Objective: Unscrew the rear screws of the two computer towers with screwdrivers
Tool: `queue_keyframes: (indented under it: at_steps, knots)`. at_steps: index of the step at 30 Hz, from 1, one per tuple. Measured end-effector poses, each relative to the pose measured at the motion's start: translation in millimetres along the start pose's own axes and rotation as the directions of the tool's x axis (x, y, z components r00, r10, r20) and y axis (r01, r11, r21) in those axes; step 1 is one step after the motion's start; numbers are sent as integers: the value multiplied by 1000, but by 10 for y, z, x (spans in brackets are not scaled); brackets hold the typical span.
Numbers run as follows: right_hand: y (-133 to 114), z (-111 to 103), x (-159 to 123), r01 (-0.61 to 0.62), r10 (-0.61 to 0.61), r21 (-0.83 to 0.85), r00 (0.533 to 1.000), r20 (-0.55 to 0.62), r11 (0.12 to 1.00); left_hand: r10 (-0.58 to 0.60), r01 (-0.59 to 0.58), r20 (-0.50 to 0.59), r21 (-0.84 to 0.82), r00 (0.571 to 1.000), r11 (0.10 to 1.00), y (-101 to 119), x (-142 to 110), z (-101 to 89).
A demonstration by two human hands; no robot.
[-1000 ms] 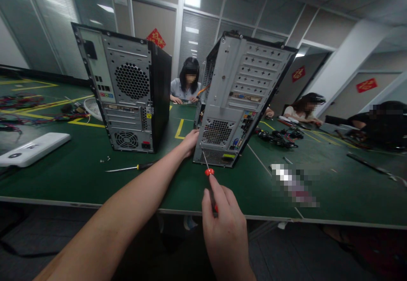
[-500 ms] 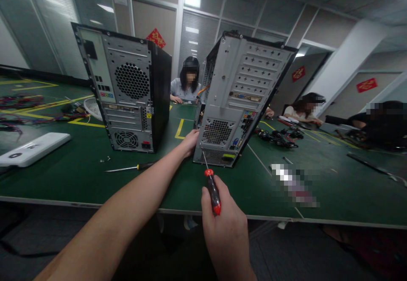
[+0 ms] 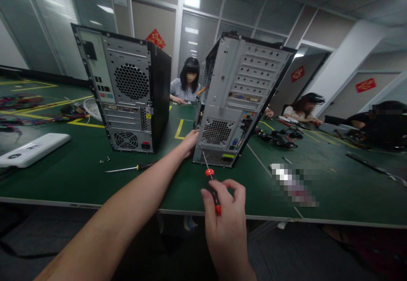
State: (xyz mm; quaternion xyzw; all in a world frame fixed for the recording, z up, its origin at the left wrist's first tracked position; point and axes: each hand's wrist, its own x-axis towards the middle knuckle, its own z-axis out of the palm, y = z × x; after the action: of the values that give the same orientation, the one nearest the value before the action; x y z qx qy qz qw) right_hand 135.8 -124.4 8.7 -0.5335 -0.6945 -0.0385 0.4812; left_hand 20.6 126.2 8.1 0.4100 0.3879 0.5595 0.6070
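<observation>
A silver computer case [image 3: 237,98] stands tilted on the green table, its rear panel facing me. My left hand [image 3: 190,142] grips its lower left edge, fingers wrapped round the corner. My right hand [image 3: 226,221] is closed on a red and black screwdriver [image 3: 212,190]. The screwdriver's thin shaft points up at the bottom of the rear panel, near the lower vent.
A black computer case [image 3: 127,90] stands to the left, with a second screwdriver [image 3: 130,168] and small screws lying before it. A white panel [image 3: 32,148] rests at the far left edge. Cables [image 3: 280,137] lie at right. Other people sit across the table [image 3: 79,175].
My right hand has shifted its grip on the screwdriver handle, fingers rolling round it. The case, my left hand and the screwdriver tip have stayed in place.
</observation>
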Motion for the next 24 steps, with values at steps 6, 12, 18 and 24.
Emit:
queue_keyframes:
  at_steps: [6, 12, 18, 24]
  knots:
    - [-39, 10, -3, -9, 8, 81, 1000, 6, 997, -7, 7, 11, -2, 1000, 1000, 5, 2, -11]
    - [-32, 15, -28, 26, -26, -7, 1000, 5, 1000, -3, 3, 0, 12, 1000, 1000, 5, 1, 0]
    - [-11, 26, -29, 15, -13, -63, 1000, 24, 998, -15, 15, -6, 0, 1000, 1000, 21, -19, 19]
    - [2, 8, -50, 10, -4, -112, 999, 53, 994, -30, 30, -3, 6, 1000, 1000, 68, -71, 16]
